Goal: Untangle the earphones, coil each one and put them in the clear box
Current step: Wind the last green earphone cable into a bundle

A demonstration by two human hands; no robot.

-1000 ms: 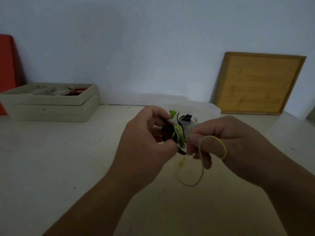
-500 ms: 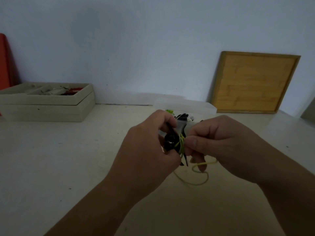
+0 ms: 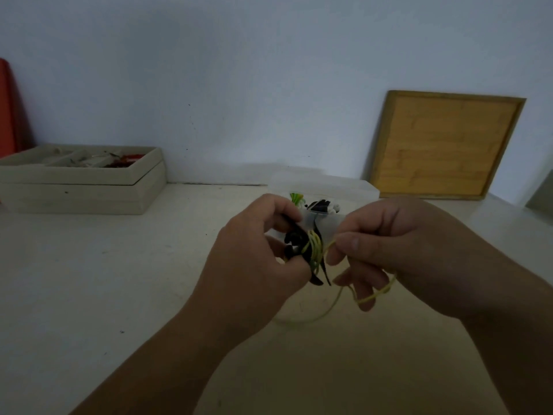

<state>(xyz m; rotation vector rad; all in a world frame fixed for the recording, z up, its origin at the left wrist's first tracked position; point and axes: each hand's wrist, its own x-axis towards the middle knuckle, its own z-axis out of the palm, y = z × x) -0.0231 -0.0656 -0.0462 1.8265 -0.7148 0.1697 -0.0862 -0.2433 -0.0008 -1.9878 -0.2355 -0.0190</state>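
Nearest the viewer, two bare forearms reach in over a pale table. The left hand has its fingers curled round a small earphone bundle, black parts wound about with yellow-green cord, and grips it between thumb and fingers. The right hand pinches the free cord just beside the bundle between thumb and forefinger. Its lower fingers are bent, and the cord passes over them. From there a slack loop of the same cord hangs below both hands. I cannot tell whether it touches the table. Directly behind the hands stands the clear box, partly hidden by them. It holds a green earphone coil and a black-and-white one. Farther back on the left sit stacked beige trays with small, indistinct items in the top one. On the right a wooden board leans against the pale wall. A red object shows at the left edge.
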